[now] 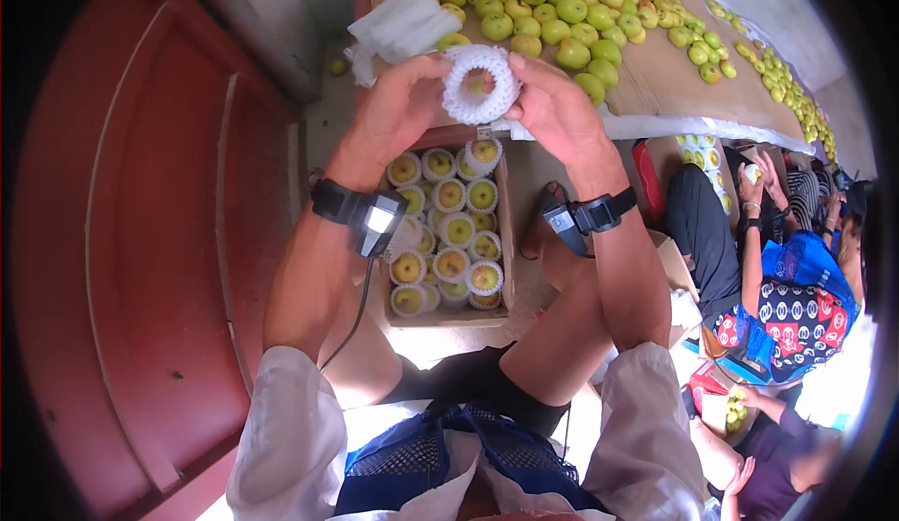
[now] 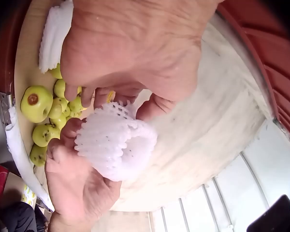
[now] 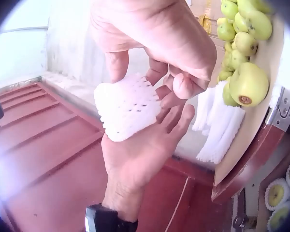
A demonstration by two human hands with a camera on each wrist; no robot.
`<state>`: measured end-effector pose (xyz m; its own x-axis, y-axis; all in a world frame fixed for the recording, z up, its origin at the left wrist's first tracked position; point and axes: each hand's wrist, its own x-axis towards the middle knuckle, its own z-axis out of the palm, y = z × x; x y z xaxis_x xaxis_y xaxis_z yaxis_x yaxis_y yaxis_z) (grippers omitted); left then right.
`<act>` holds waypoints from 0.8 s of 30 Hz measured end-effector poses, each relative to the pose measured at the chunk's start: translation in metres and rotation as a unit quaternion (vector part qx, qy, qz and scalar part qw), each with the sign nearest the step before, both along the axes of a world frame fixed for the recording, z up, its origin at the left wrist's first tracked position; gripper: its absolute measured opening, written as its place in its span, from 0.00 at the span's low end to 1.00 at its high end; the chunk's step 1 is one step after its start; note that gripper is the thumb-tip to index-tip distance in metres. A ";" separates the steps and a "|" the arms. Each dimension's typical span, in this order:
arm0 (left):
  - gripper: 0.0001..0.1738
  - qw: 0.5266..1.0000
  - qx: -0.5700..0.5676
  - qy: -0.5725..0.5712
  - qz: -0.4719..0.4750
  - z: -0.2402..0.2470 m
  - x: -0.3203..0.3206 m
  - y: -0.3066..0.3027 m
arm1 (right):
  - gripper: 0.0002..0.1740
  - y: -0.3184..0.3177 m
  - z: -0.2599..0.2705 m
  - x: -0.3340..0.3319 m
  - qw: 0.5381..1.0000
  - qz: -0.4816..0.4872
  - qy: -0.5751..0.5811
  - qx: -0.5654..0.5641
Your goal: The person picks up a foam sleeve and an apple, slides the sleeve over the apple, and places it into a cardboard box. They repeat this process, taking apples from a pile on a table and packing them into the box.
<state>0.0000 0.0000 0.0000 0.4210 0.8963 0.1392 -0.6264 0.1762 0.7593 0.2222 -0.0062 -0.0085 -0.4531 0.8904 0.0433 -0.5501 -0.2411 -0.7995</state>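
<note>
Both hands hold a white foam fruit net (image 1: 480,84) up in front of the table edge, its round opening facing the head camera. My left hand (image 1: 405,104) grips it from the left side with thumb and fingers. From the other side my right hand (image 1: 560,114) pinches the rim. In the left wrist view the foam net (image 2: 113,145) has a folded, frilled edge around its opening. The right wrist view shows its perforated side (image 3: 130,106) between the hands. Whether an apple is inside it, I cannot tell.
Loose green-yellow apples (image 1: 571,11) cover the cardboard-topped table (image 1: 655,81). Flattened foam nets (image 1: 403,25) lie at its left corner. Below stands an open carton (image 1: 508,268) of apples in foam nets. A red door (image 1: 169,240) is at left; other people (image 1: 787,306) sit at right.
</note>
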 end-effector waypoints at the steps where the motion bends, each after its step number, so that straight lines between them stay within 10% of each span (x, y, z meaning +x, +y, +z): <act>1: 0.27 1.000 0.008 -0.005 0.008 -0.002 0.001 0.003 | 0.15 0.002 0.001 0.001 1.000 -0.007 -0.002 0.010; 6: 0.12 0.999 -0.020 -0.044 -0.001 0.012 0.011 0.015 | 0.11 0.016 0.003 0.004 0.999 -0.036 0.017 0.031; 10: 0.20 0.993 -0.006 -0.097 -0.060 0.009 0.012 0.037 | 0.11 0.026 0.007 0.002 0.997 -0.077 0.013 0.019; 13: 0.50 1.000 0.007 -0.023 -0.003 0.009 0.018 0.040 | 0.19 0.035 0.003 0.011 0.997 -0.063 0.031 0.020; 16: 0.12 1.000 -0.001 -0.020 0.006 0.007 0.024 0.039 | 0.18 0.043 0.002 0.021 0.998 -0.005 0.059 0.021; 24: 0.17 0.998 -0.034 0.047 -0.013 -0.012 0.025 0.040 | 0.12 0.033 -0.013 0.020 0.995 -0.077 -0.001 -0.060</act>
